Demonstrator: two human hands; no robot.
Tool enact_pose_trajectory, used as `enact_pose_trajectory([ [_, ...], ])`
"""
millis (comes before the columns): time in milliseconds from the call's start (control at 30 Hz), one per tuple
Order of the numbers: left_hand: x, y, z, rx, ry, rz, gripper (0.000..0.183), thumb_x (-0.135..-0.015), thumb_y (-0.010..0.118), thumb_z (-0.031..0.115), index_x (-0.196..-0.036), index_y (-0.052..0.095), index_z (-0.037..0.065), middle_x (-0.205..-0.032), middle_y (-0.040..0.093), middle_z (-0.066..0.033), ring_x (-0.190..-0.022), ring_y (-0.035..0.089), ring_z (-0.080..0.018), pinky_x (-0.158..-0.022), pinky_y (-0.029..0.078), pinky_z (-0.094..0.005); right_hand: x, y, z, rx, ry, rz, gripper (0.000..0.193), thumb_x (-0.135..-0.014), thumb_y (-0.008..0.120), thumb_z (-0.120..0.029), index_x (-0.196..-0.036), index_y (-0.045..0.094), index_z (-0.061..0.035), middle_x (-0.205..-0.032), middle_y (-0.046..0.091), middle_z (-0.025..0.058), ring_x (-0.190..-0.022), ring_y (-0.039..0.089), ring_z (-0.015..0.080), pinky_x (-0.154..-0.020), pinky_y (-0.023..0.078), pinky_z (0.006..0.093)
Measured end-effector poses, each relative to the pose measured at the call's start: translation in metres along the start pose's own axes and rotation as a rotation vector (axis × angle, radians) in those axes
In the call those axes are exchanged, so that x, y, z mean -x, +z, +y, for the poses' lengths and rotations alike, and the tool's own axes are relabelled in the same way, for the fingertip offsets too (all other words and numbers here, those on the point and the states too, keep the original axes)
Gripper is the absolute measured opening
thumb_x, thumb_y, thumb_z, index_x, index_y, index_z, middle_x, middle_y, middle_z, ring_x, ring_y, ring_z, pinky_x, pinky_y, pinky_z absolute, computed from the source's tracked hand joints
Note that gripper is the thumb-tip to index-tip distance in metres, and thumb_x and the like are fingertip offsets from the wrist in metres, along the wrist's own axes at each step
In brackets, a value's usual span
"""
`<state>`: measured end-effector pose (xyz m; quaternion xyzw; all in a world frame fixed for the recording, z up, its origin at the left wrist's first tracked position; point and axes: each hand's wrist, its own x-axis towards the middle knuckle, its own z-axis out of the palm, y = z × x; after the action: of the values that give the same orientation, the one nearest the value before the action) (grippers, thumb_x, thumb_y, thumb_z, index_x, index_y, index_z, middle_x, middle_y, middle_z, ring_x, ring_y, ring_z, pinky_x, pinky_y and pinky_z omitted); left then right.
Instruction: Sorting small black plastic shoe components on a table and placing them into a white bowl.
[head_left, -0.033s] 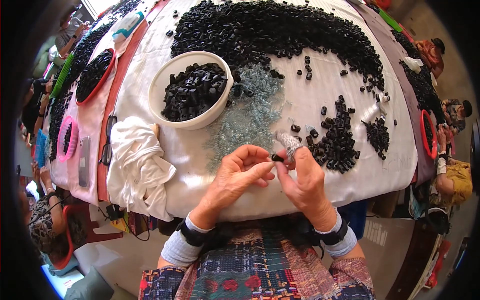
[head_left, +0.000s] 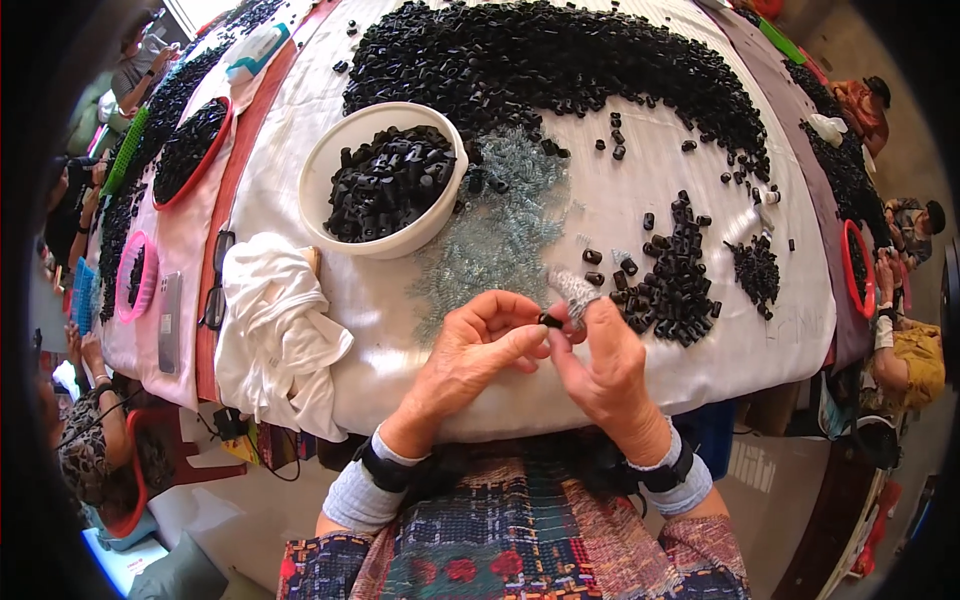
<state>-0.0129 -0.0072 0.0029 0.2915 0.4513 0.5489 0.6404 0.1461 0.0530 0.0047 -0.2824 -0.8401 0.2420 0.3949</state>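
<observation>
Over the near part of the cloth, my left hand [head_left: 472, 348] pinches a small black cylindrical plastic piece [head_left: 550, 320] between thumb and fingertips. My right hand [head_left: 612, 362] meets it from the other side, its fingers closed at the same piece; the exact contact is partly hidden. A greyish wrap [head_left: 574, 288] covers one right finger. Just beyond my hands lies a spread of thin, silvery-blue coiled springs [head_left: 490, 255]. To the right is a pile of similar black pieces [head_left: 672, 285]. Past the left hand stands a white bowl [head_left: 312, 185] filled with black pieces.
A large heap of black pieces [head_left: 560, 55] covers the far side. A crumpled white cloth [head_left: 275, 330] lies at left, near dark-framed glasses [head_left: 214, 285] and a phone [head_left: 169, 325]. A smaller black pile [head_left: 757, 275] is at right. Other people work at both side tables.
My right hand has shifted very slightly left, its fingers moving a little at the black piece. My left hand looks nearly still.
</observation>
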Motion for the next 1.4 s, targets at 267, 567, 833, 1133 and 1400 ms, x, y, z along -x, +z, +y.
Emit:
enact_pose_trajectory([
  [267, 0.002, -0.001, -0.004, 0.166, 0.033, 0.074, 0.017, -0.091, 0.057, 0.012, -0.102, 0.056, -0.001, -0.098, 0.065, -0.012, -0.08, 0.065, -0.0154, -0.072, 0.054, -0.0265, 0.0, -0.013, 0.014, 0.081, -0.011, 0.099, 0.028, -0.072, 0.062, 0.01, -0.099, 0.054, 0.0058, -0.089, 0.058, 0.0182, -0.071, 0.059, 0.0298, -0.06, 0.049, 0.0353],
  [567, 0.0, -0.007, -0.01, 0.176, 0.044, 0.03, 0.02, -0.09, 0.058, 0.011, -0.107, 0.058, -0.001, -0.094, 0.066, -0.011, -0.078, 0.065, -0.0138, -0.069, 0.055, -0.0264, 0.015, -0.016, 0.026, 0.193, 0.052, -0.013, 0.033, -0.07, 0.062, 0.009, -0.102, 0.057, 0.0016, -0.089, 0.061, 0.0113, -0.077, 0.059, 0.024, -0.066, 0.048, 0.033],
  [833, 0.003, -0.001, -0.007, 0.008, 0.056, 0.05, 0.024, -0.087, 0.061, 0.007, -0.11, 0.059, -0.001, -0.096, 0.064, -0.0091, -0.076, 0.062, -0.0113, -0.071, 0.052, -0.0254, 0.015, -0.006, 0.028, 0.366, -0.039, -0.029, 0.026, -0.067, 0.063, 0.002, -0.092, 0.055, -0.0017, -0.084, 0.056, 0.0115, -0.079, 0.053, 0.0278, -0.07, 0.041, 0.0381],
  [1133, 0.002, -0.001, -0.004, 0.015, 0.025, 0.043, 0.02, -0.087, 0.061, 0.007, -0.106, 0.058, 0.0, -0.095, 0.065, -0.009, -0.077, 0.062, -0.0116, -0.071, 0.052, -0.0251, 0.018, -0.01, 0.028, 0.437, -0.051, 0.073, 0.033, -0.064, 0.069, -0.004, -0.094, 0.058, -0.0016, -0.089, 0.057, 0.0114, -0.086, 0.054, 0.0279, -0.074, 0.04, 0.0378],
  [1400, 0.002, -0.001, -0.005, 0.011, 0.017, 0.047, 0.019, -0.088, 0.059, 0.006, -0.106, 0.056, 0.001, -0.095, 0.064, -0.0101, -0.076, 0.062, -0.0121, -0.07, 0.052, -0.0251, 0.011, -0.008, 0.022, 0.474, -0.068, -0.019, 0.023, -0.068, 0.065, -0.003, -0.089, 0.058, -0.0015, -0.087, 0.057, 0.0086, -0.083, 0.055, 0.0258, -0.073, 0.04, 0.0378],
])
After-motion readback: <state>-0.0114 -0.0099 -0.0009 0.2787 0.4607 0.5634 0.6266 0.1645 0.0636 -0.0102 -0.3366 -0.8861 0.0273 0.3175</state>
